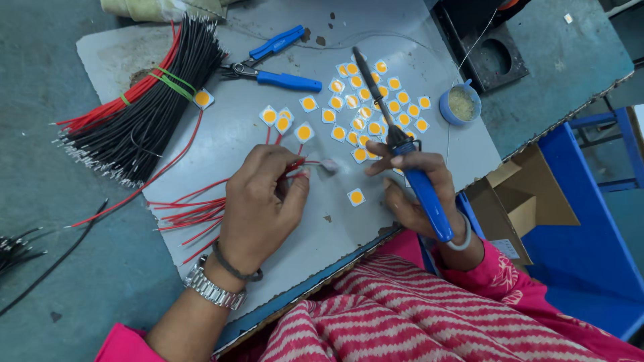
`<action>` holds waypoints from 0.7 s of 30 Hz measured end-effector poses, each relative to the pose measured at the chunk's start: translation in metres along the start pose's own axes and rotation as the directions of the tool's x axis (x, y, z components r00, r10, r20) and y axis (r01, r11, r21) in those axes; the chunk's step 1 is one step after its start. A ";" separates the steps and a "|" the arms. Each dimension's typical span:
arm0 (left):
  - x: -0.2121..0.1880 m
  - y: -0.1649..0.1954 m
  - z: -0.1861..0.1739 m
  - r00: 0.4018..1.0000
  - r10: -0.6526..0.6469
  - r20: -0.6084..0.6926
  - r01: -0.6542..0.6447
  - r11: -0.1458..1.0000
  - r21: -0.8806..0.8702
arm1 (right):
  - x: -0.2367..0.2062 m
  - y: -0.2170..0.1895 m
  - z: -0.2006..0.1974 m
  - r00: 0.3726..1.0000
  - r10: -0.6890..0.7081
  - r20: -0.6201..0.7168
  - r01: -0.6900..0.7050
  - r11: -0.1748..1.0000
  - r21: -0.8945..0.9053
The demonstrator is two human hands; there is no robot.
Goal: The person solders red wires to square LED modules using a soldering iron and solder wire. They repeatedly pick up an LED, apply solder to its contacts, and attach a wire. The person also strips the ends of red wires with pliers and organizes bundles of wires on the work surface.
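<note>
Left hand (261, 201) pinching red wires (194, 214), fanned left toward bare board (134, 53) edge. Right hand (409, 184) gripping blue-handled soldering iron (409, 154), tip pointing far over scattered square yellow chips (365, 104). Open cardboard box (520, 201) at right edge. Small blue round tub (460, 104) far right.

The left hand (265, 201) pinched a red wire (300, 164) whose tip pointed toward three o'clock. The right hand (409, 184) gripped a blue-handled soldering iron (396, 137), its tip aimed at eleven o'clock over scattered square yellow chips (365, 107). Blue pliers (278, 64) lay at twelve o'clock, and a bundle of black and red wires (144, 100) at ten.
</note>
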State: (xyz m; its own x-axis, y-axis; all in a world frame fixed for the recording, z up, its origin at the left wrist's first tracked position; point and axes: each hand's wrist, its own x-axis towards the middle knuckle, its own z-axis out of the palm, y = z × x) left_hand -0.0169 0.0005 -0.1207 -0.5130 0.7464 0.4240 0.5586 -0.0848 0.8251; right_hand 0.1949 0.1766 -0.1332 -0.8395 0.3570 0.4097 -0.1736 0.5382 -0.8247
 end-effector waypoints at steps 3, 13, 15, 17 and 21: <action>0.001 0.001 -0.001 1.000 -0.007 0.018 0.008 1.000 -0.017 | 0.002 -0.008 0.006 0.999 -0.027 -0.027 0.021 0.983 -0.185; -0.004 0.008 0.005 0.967 0.090 0.237 -0.091 0.996 -0.006 | -0.007 -0.010 0.023 0.998 0.027 0.059 -0.007 0.946 -0.325; -0.006 0.006 0.007 0.943 0.032 0.331 -0.017 0.999 -0.046 | -0.010 -0.005 0.022 0.997 0.043 0.067 -0.025 0.968 -0.248; -0.008 0.005 0.009 0.945 -0.005 0.326 0.039 0.995 -0.095 | -0.013 -0.002 0.021 0.997 0.033 0.063 -0.017 0.972 -0.236; -0.012 0.002 0.010 0.932 0.059 0.357 -0.030 0.996 -0.085 | -0.015 0.001 0.022 0.997 -0.049 0.066 0.064 0.963 -0.260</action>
State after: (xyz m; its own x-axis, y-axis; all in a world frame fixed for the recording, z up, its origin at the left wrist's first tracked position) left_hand -0.0034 -0.0020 -0.1274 -0.2133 0.9263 0.3106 0.5163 -0.1630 0.8408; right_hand 0.1965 0.1551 -0.1486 -0.8620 0.2792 0.4230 -0.0876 0.7400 -0.6669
